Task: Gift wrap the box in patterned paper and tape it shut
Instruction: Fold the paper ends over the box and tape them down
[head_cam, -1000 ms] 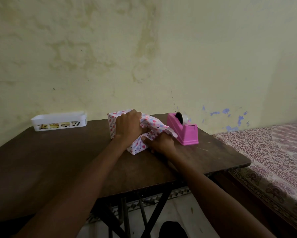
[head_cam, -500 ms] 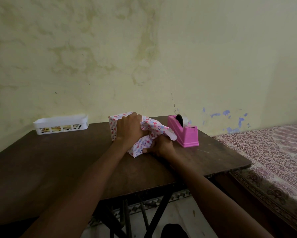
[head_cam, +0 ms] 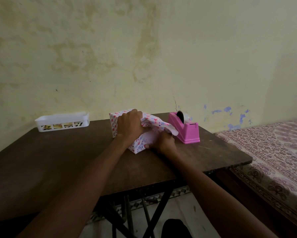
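**Wrapping in progress: one end of the box isn't folded shut**

So the box [head_cam: 114, 124] sits near the back middle of the dark wooden tabletop [head_cam: 58, 160], already covered in white paper [head_cam: 159, 125] with little pink and blue hearts. The left grip [head_cam: 129, 125] lies on top of the box, fingers bent over the top and clamped down on it. The right grip [head_cam: 163, 143] is at the right-hand end of the box, low by the tabletop, fingers curled in and pinching the paper against that end, thumb along the bottom edge. Above it a loose flap of paper sticks out to the right, crumpled and not flat.

The pink tape dispenser [head_cam: 187, 132] stands just beside that flap, on the right side of the tabletop, with a roll in it. A white slotted basket [head_cam: 61, 121] sits at the back left, well apart from the box; there's something in it but I can't make out what. A bed [head_cam: 273, 146] with a patterned cover is off to the right, and behind everything is a stained yellowish wall [head_cam: 144, 57].
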The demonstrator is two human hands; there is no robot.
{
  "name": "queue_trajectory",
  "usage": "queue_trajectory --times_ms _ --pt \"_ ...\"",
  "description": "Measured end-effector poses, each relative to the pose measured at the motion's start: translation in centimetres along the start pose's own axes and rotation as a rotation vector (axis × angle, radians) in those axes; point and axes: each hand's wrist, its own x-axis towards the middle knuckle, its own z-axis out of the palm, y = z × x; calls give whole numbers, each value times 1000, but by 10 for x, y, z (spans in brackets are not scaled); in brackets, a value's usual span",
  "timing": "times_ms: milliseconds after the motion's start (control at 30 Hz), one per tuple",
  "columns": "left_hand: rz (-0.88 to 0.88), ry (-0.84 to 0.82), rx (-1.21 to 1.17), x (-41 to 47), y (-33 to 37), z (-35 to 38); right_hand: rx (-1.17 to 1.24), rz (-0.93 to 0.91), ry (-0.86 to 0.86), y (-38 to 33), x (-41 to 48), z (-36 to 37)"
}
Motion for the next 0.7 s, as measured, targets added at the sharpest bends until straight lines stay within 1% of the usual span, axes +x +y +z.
queue_trajectory --times_ms 167,267,333,433,467,533,600,700 --pt "5 -2 -7 0 -2 0 1 32 5 2 -5 4" --pt "-20 15 -33 -3 -2 -2 11 52 109 6 -12 5" --pt "-56 52 -42 -8 -4 -7 88 65 177 8 -15 5" --pt "-122 94 -125 -23 -13 -18 319 91 201 8 -15 2" --pt "-143 109 -154 -29 -17 -22 390 47 211 3 -16 1" --pt "-198 145 -218 -40 -24 -28 454 -109 263 -8 -14 -2" --pt "-276 175 -306 -49 -32 -34 452 -217 301 -23 -10 -5" --pt "-402 211 -459 -58 -47 -43 405 -295 388 -42 -4 -5"
